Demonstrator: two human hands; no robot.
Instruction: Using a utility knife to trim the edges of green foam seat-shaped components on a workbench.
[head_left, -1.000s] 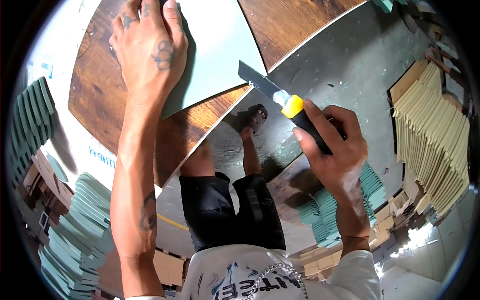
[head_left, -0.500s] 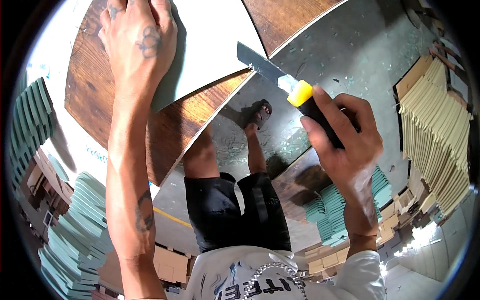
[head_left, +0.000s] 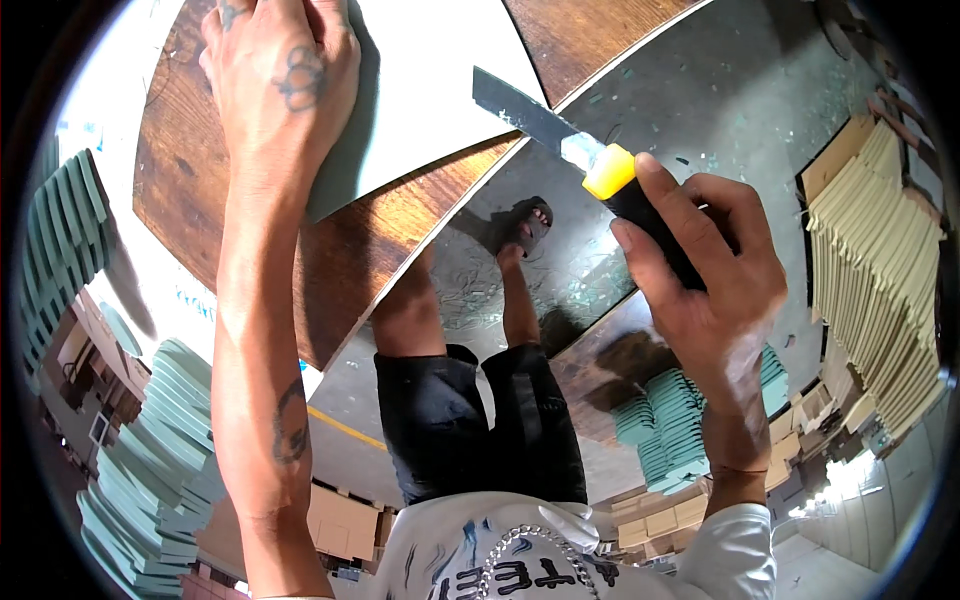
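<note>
My left hand [head_left: 280, 85] lies flat, fingers spread, on a pale sheet [head_left: 430, 90] that rests on a dark wooden board [head_left: 400, 235]. My right hand [head_left: 705, 275] grips a utility knife [head_left: 590, 165] with a black handle, a yellow collar and a long bare blade. The blade points up and left, and its tip is close to the sheet's right edge, just off it. My legs in black shorts and a sandalled foot [head_left: 525, 225] show below the board on the grey floor.
Stacks of pale green sheets [head_left: 150, 450] stand at the lower left, and more [head_left: 680, 420] lie below my right hand. A row of cream-coloured panels [head_left: 880, 270] leans at the right. Small green offcuts litter the concrete floor [head_left: 720, 90].
My right hand has lifted the knife and brought it up and right, with the blade drawing slightly away from the board's edge. My left hand stays pressed on the sheet, shifted a little toward the top.
</note>
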